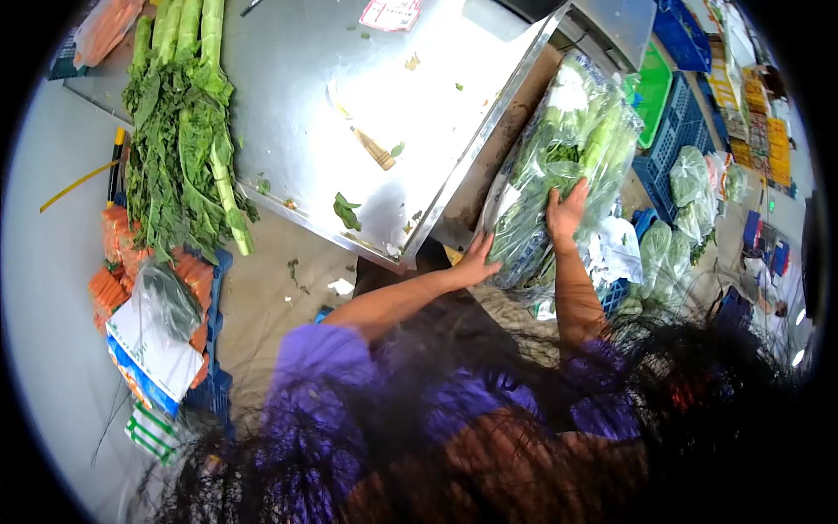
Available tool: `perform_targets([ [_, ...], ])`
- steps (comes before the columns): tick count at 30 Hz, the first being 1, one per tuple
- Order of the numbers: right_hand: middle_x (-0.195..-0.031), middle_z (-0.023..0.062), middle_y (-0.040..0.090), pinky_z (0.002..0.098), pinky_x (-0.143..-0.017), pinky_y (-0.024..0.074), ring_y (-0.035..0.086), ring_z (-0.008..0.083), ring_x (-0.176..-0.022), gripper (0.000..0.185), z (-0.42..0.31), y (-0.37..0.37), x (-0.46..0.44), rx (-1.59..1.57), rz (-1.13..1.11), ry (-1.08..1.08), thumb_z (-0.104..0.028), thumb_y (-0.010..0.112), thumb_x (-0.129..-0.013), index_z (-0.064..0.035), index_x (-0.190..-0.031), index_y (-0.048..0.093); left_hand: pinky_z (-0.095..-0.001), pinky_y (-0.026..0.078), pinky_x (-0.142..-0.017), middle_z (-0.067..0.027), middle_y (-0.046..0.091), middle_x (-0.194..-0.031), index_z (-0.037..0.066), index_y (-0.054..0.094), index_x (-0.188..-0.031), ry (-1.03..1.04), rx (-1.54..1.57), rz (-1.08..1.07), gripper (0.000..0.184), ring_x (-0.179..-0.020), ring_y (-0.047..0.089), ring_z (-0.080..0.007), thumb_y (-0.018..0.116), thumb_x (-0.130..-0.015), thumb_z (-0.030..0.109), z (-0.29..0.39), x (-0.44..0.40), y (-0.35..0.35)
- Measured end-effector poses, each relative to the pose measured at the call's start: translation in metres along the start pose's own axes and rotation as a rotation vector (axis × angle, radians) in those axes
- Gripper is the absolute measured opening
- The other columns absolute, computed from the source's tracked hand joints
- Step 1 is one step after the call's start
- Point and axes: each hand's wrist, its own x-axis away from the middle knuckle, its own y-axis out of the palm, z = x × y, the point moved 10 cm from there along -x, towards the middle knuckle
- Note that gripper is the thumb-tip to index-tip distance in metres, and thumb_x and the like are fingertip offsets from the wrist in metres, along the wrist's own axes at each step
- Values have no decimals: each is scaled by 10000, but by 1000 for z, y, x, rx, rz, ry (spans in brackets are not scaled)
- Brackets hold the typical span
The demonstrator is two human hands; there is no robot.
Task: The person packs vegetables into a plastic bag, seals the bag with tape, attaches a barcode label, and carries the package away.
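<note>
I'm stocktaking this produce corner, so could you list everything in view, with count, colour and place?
Metal tabletop: one, silver, upper centre
Leafy stalks: one heap, green, tabletop's left side
Wooden-handled tool: one, tan handle, on tabletop
Printed label: one, white and red, tabletop's far part
Leaf scraps: several, green, on tabletop
Large bag of greens: one, clear, right of tabletop
Green container: one, green, upper right
Blue crates: several, blue, right
Smaller bagged greens: several, pale green, right
Carrot-like bundles: several, orange, lower left
Background clutter, far right: too small to count
Purple sleeves: two, purple, lower centre
Left grip, right grip: one each, bare, on the large bag
</note>
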Motion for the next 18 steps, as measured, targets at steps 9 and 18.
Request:
perform_targets([
  [9, -1464, 203, 194, 551, -1048, 203, 187, 330, -1359, 787, -28, -50, 24, -45, -12, 204, -407, 546, -839, -91, -1440, 147, -286, 357, -967, -91, 486, -1290, 73, 309, -1393, -129, 114, -232, 494, -1142, 452, -173, 469, -948, 219, -15, 185, -91],
  [18, -1396, 195, 333, 502, -1043, 212, 288, 361, -1301, 641, -108, -92, 70, -307, 141, -110, -269, 572, -845, -39, -1375, 297, -287, 402, -908, -89, 542, -1200, 50, 413, -1310, -173, 232, 301, 465, -1082, 497, -158, 541, -913, 254, -69, 278, -160],
])
